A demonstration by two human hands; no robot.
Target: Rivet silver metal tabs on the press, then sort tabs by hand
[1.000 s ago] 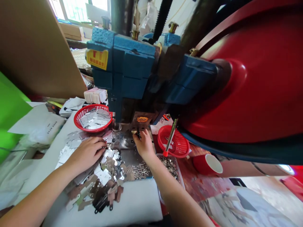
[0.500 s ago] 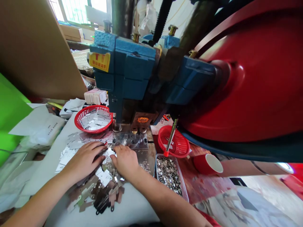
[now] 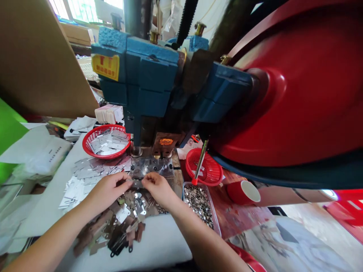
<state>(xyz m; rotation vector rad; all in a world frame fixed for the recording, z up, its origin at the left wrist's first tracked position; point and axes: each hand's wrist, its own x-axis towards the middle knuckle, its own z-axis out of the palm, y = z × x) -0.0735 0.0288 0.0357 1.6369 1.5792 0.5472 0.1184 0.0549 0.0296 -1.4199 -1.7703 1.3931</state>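
Observation:
My left hand (image 3: 113,187) is closed in a pinch at the front of the press's steel die plate (image 3: 151,167). A small flat metal plate (image 3: 138,184) spans the gap to my right hand (image 3: 159,189), whose thumb and fingers pinch its other end. The plate's ends are hidden by my fingertips. Below my hands spreads a pile of punched metal plates (image 3: 124,230), some silvery, some dark. Flat metal blanks (image 3: 85,170) lie loose to the left of my left hand. The blue press head (image 3: 141,83) stands above the die.
At the left a red basket (image 3: 106,155) holds more blanks. Another red basket (image 3: 217,179) stands right of the press, behind a clear box of small metal scraps (image 3: 200,206). A red cup (image 3: 246,192) lies further right. The large red flywheel (image 3: 306,87) fills the upper right.
Both hands have come up off the pile towards the die, their fingers now pinched around a metal plate. The right hand has turned and moved right. The view has shifted slightly.

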